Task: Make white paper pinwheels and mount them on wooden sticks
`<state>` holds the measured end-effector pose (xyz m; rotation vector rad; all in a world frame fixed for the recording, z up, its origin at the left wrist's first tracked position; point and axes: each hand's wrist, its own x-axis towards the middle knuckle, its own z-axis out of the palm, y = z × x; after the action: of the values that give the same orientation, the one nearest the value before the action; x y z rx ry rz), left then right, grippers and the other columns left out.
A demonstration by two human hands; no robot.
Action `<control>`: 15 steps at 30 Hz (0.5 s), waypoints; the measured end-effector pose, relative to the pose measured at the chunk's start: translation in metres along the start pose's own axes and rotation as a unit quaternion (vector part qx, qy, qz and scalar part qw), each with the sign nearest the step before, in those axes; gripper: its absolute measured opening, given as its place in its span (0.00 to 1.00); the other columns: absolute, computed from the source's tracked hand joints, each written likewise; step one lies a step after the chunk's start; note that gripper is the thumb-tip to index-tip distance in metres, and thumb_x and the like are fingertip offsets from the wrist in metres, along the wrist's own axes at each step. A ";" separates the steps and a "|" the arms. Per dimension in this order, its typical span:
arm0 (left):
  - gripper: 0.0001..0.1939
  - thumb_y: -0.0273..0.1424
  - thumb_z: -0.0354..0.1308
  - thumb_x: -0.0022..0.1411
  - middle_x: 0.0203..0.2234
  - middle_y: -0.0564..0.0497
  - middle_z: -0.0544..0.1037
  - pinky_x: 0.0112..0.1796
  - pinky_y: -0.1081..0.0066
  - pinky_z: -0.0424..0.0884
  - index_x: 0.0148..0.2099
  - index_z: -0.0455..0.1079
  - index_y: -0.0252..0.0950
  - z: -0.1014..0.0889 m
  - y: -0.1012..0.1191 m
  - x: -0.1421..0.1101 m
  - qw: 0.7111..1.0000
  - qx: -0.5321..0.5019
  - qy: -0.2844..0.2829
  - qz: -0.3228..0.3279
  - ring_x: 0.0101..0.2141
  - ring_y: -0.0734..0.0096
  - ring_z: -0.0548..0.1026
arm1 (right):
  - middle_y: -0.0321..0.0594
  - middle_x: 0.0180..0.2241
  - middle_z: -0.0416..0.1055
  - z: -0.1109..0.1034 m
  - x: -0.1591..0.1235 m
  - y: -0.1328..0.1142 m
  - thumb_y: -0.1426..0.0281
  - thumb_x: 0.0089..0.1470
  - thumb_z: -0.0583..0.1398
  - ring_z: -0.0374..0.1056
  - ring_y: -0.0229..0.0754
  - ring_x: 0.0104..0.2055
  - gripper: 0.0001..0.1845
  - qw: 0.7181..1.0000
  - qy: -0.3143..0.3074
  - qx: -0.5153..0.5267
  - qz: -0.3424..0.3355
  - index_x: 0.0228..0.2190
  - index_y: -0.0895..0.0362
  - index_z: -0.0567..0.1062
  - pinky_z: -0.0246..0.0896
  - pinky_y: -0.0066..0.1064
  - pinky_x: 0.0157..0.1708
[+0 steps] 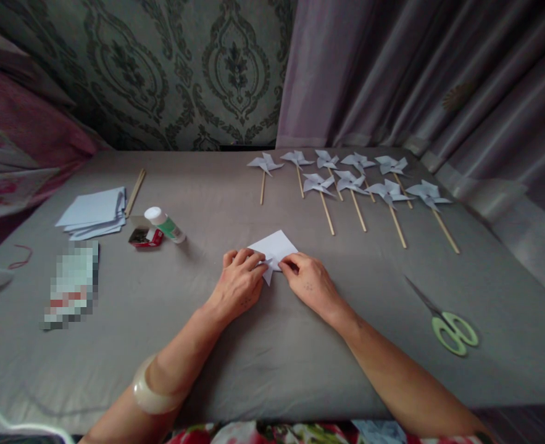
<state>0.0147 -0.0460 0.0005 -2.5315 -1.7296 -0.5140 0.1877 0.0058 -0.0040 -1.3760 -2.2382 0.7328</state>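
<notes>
Between my hands, at the middle of the table, lies a white sheet of paper [276, 245] with a pointed flap sticking out toward me. My left hand [243, 280] grips the paper's left side, fingers curled over its edge. The thumb and fingers of my right hand [307, 280] pinch the sheet's right side near the flap. Part of the paper is hidden under my left fingers. To the right of my right hand rest scissors [452, 333] with light green handles.
Several paper pinwheels on sticks [318, 184] lie at the back right. On the left are stacked paper sheets [91, 209], wooden sticks [136, 191], a glue stick [165, 224], a small red box [145, 237] of metal bits, a blurred packet [73, 283] and a white cord [17, 425].
</notes>
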 end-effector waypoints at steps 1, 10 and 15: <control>0.13 0.24 0.50 0.61 0.44 0.48 0.77 0.46 0.58 0.55 0.42 0.74 0.38 0.000 0.000 0.000 1.000 0.001 0.001 0.002 0.46 0.60 0.68 | 0.41 0.33 0.77 0.001 0.000 0.000 0.70 0.57 0.57 0.70 0.41 0.33 0.08 1.000 0.003 -0.003 0.003 0.31 0.55 0.77 0.59 0.29 0.34; 0.12 0.24 0.51 0.60 0.43 0.47 0.77 0.45 0.58 0.55 0.44 0.71 0.36 0.004 0.000 0.001 1.000 0.009 0.014 0.009 0.45 0.60 0.69 | 0.41 0.32 0.77 0.005 0.001 -0.002 0.69 0.56 0.58 0.70 0.41 0.32 0.08 0.999 0.026 -0.018 0.032 0.31 0.56 0.77 0.58 0.29 0.33; 0.14 0.23 0.50 0.60 0.43 0.46 0.77 0.45 0.59 0.55 0.47 0.70 0.36 0.006 0.001 0.002 1.000 0.011 0.014 0.007 0.44 0.60 0.68 | 0.41 0.31 0.77 0.006 0.001 -0.002 0.69 0.55 0.58 0.70 0.41 0.32 0.07 0.999 0.030 -0.012 0.042 0.31 0.56 0.77 0.58 0.29 0.33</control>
<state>0.0174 -0.0432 -0.0040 -2.5076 -1.6973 -0.5238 0.1822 0.0044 -0.0076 -1.4911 -2.1610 0.6840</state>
